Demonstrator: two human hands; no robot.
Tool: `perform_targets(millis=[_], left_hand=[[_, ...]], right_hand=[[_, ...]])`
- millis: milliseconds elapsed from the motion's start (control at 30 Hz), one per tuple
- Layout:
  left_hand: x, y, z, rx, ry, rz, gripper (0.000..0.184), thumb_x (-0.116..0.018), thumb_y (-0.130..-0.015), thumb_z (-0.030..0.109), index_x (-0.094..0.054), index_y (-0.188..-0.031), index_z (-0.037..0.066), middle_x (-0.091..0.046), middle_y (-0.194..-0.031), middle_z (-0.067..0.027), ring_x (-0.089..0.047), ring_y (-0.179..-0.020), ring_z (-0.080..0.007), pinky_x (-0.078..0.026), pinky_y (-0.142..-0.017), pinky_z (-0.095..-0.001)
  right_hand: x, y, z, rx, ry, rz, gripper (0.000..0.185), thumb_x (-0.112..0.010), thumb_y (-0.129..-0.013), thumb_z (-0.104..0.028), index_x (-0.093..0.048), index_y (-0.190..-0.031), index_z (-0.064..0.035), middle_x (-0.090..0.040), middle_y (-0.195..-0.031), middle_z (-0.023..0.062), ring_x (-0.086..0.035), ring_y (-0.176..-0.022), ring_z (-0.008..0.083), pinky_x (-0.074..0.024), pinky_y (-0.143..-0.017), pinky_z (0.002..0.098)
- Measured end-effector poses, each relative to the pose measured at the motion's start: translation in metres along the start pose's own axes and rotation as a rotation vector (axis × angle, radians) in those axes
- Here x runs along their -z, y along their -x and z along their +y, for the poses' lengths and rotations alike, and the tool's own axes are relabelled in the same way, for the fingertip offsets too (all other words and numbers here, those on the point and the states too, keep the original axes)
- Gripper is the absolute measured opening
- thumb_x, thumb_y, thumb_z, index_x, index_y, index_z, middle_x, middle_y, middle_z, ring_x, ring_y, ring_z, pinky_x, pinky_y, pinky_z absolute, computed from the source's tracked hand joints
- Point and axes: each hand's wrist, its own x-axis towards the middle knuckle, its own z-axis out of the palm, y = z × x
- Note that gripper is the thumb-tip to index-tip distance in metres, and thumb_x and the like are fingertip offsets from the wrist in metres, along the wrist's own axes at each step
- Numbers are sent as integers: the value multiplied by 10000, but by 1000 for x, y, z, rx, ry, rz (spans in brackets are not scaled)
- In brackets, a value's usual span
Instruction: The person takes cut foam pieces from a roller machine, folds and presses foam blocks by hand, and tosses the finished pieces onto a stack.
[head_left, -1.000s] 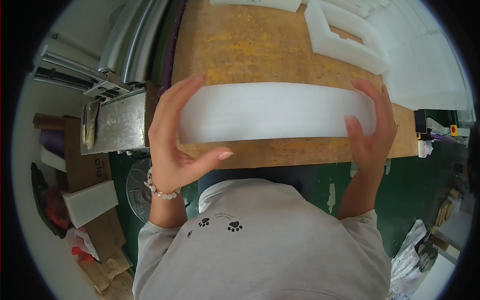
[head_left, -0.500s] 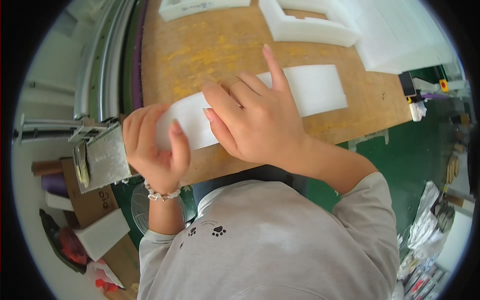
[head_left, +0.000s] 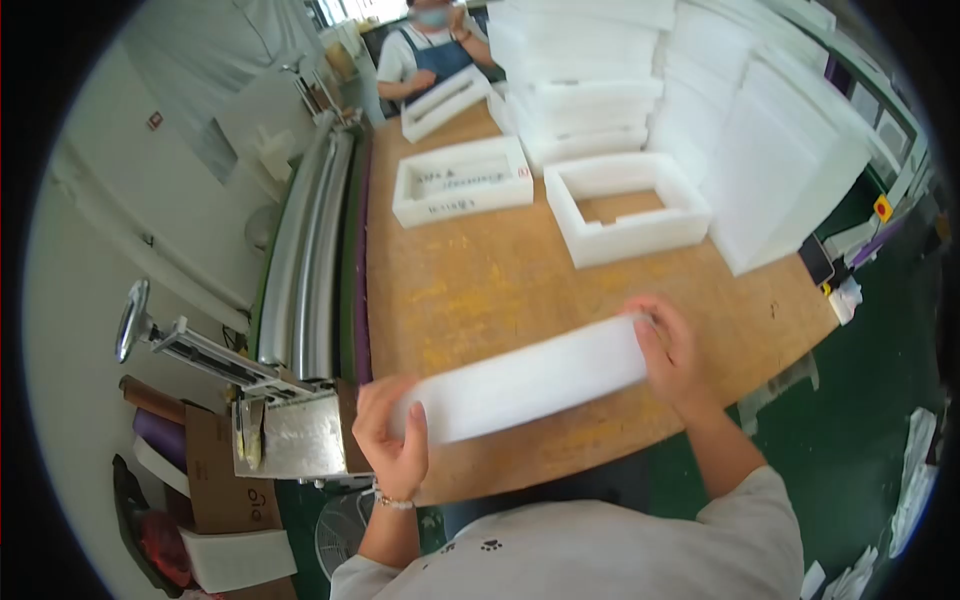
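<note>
A long white foam strip is held above the near part of the wooden table, slightly blurred. My left hand grips its left end, thumb on the near face and fingers behind. At the other end my right hand has its fingers closed around the strip's edge. Beyond the strip stands a white foam frame with a rectangular opening. Farther left, a second foam frame bears handwriting on its side and inside.
Stacked white foam pieces and large foam blocks fill the back right. Metal rollers run along the table's left edge. Across the table a person in an apron is beside another foam frame.
My right hand has moved from the strip's middle to its right end. My view has lifted, bringing the far table and the other person into sight.
</note>
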Motion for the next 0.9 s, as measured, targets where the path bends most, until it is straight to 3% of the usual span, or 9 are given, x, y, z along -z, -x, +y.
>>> perform_targets(millis=[33, 167, 367, 533, 667, 700, 833, 900], left_hand=[[-2, -4, -3, -28, 5, 30, 214, -594, -787, 74, -684, -960, -15, -671, -933, -141, -576, -820, -261, -465, -808, -341], [-7, 0, -11, 525, 561, 269, 244, -514, -885, 175, -673, -941, -1, -679, -918, -141, -590, -833, -233, -455, -839, -328], [2, 2, -26, 372, 555, 136, 366, -415, -957, 280, -657, -951, 6, -684, -903, -139, -599, -843, -210, -449, -858, -316], [-24, -2, -9, 395, 683, 422, 422, -374, -968, 310, -649, -989, -9, -672, -899, -135, -601, -838, -208, -442, -875, -305], [-52, 13, -9, 322, 577, 629, 442, -344, -981, 314, -636, -1024, -16, -675, -934, -132, -606, -865, -206, -442, -876, -296], [-51, 17, -16, 331, 575, 635, 442, -344, -981, 314, -636, -1024, -16, -675, -934, -132, -606, -865, -206, -442, -876, -296], [-34, 42, -69, 434, 213, 311, 477, -328, -984, 337, -631, -1068, -22, -681, -1027, -137, -607, -934, -205, -442, -888, -296], [-32, 49, -84, 438, 268, 287, 476, -330, -984, 333, -631, -1075, -25, -680, -1036, -135, -604, -946, -203, -442, -888, -295]], right_hand=[[-4, -1, 2, 41, -2, 4, 171, -540, -898, -120, -635, -1007, -28, -665, -854, 96, -593, -747, 225, -484, -730, 319], [-13, 4, 6, -328, -689, 221, 365, -376, -982, -307, -617, -1036, -37, -671, -812, 102, -616, -788, 220, -463, -764, 289], [-5, -5, 19, -368, -605, 15, 484, -283, -984, -399, -612, -1040, -50, -671, -804, 97, -619, -806, 209, -455, -757, 284], [-18, -11, 16, -286, -814, 215, 456, -302, -981, -375, -606, -1067, -47, -659, -781, 82, -621, -767, 201, -454, -750, 293], [-45, 19, 27, -464, -487, 584, 452, -298, -982, -380, -600, -1073, -57, -663, -851, 96, -622, -800, 197, -449, -747, 288], [-45, 20, 33, -469, -481, 576, 452, -298, -982, -380, -600, -1073, -57, -663, -851, 96, -622, -800, 197, -449, -747, 288], [-30, 23, 62, -389, -725, 389, 447, -307, -986, -386, -606, -1087, -69, -661, -969, 114, -615, -877, 197, -450, -771, 285], [-14, 25, 88, -375, -810, 279, 441, -311, -989, -382, -605, -1092, -70, -658, -990, 117, -610, -895, 197, -449, -778, 281]])
